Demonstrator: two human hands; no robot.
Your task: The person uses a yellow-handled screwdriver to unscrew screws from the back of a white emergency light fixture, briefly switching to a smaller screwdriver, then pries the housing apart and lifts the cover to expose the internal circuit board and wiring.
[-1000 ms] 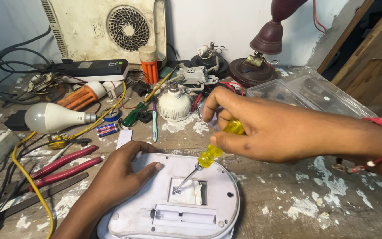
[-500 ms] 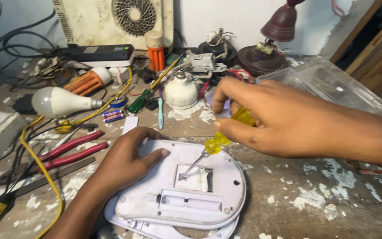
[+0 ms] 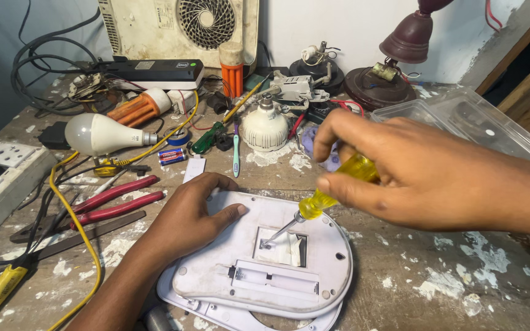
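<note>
While both hands are working over the white device, the layout is reading like this, left to right:

Left hand: lying flat, fingers spread, pressing on the device's left edge; gripping nothing.
White device: one, lying back-up on the surface directly below both hands, its long axis running left to right.
Square opening: one, sitting in the middle of the device, between the two hands.
Screwdriver: one with a clear yellow handle, slanting down and leftward, its tip resting in the opening's left corner.
Right hand: closing its fingers around the yellow handle, hovering above and right of the opening.
Nearer hand: the left is touching the device; the right is reaching it only through the tool.
Red-handled pliers: one pair, lying just left of the left hand.
Bulbs: two, a frosted one at the far left and a white-bodied one behind the device.
</note>
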